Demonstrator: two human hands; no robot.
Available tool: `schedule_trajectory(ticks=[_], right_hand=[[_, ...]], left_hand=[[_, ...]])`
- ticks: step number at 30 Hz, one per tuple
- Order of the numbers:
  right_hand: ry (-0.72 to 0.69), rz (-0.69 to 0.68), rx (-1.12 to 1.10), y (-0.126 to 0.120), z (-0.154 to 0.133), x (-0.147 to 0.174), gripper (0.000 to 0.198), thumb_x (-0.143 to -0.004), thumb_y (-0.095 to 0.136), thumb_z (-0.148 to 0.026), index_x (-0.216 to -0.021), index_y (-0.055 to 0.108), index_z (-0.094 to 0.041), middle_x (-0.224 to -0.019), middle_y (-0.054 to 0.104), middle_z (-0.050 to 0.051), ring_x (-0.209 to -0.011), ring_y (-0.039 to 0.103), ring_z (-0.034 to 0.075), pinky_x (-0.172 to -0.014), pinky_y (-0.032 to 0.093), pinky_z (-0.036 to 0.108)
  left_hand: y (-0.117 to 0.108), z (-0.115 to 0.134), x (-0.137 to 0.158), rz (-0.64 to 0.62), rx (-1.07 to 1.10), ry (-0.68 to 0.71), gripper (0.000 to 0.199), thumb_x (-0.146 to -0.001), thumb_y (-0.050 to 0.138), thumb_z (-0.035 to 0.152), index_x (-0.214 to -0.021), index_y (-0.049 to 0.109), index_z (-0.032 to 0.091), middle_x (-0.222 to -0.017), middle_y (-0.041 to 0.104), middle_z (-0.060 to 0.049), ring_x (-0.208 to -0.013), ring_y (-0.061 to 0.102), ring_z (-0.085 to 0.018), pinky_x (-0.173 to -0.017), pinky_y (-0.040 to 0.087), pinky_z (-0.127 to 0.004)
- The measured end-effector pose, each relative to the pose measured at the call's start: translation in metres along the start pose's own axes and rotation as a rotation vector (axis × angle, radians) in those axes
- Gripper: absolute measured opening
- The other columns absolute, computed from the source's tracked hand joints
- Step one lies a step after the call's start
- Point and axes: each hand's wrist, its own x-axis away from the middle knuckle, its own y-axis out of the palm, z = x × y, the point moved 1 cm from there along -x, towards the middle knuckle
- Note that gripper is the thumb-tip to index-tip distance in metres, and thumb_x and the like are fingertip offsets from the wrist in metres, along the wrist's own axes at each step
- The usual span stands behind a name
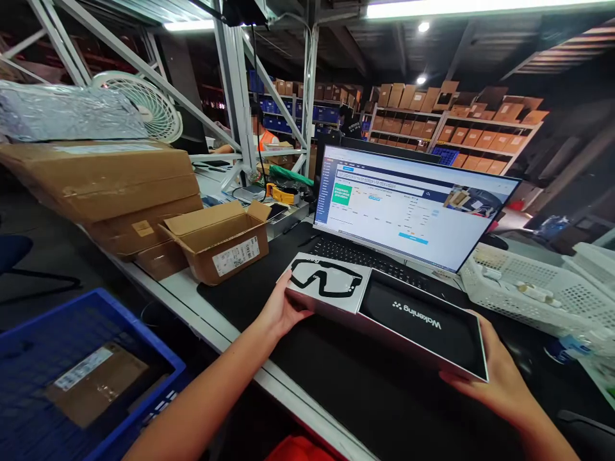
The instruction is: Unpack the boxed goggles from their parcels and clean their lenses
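Between both hands is a long product box, held tilted above the black desk mat. Its white sleeve (327, 285), printed with a black goggle-frame outline, covers the left part. From the sleeve's right side extends the inner tray (408, 320), which has a white rim and a black inside lettered "Wakening", upside down from here. My left hand (283, 307) grips the sleeve's left end, thumb below and fingers behind. Around the tray's right end, my right hand (492, 365) is closed, its fingers partly hidden. Behind the box lies a keyboard (336, 251).
A lit monitor (384, 205) stands behind the box. To the left are an open carton (225, 246) and stacked larger cartons (110, 186). White perforated baskets (519, 275) sit at the right. A blue crate (96, 307) holds a parcel (96, 384) at lower left.
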Motion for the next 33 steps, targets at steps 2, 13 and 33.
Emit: schedule_trajectory(ticks=[2,13,33], right_hand=[[-0.014,-0.069,0.024,-0.004,0.005,0.0,0.102,-0.067,0.081,-0.057,-0.149,0.03,-0.022,-0.142,0.05,0.014,-0.127,0.054,0.038,-0.106,0.047,0.046],[0.015,-0.311,-0.077,-0.01,0.018,0.004,0.1,-0.063,0.083,-0.042,-0.147,0.031,-0.021,-0.145,0.048,0.016,-0.131,0.052,0.036,-0.112,0.042,0.05],[0.242,-0.329,-0.433,0.116,-0.056,0.024,0.137,-0.069,0.079,-0.037,-0.158,-0.023,-0.016,-0.164,0.026,0.02,-0.15,0.03,0.03,-0.124,0.025,0.049]], left_hand=[[-0.007,-0.004,0.002,0.018,-0.057,0.001,0.041,-0.096,0.055,0.053,-0.126,0.06,0.026,-0.121,0.069,-0.008,-0.092,0.07,-0.025,-0.084,0.06,-0.053],[-0.059,-0.012,0.006,-0.001,-0.5,0.012,0.055,-0.091,0.055,0.062,-0.125,0.058,0.019,-0.101,0.073,-0.011,-0.084,0.071,-0.023,-0.083,0.06,-0.039],[-0.021,-0.011,0.018,-0.688,-1.477,0.288,0.068,-0.067,0.082,0.038,-0.13,0.062,0.024,-0.115,0.073,-0.004,-0.109,0.065,-0.028,-0.099,0.049,-0.035]])
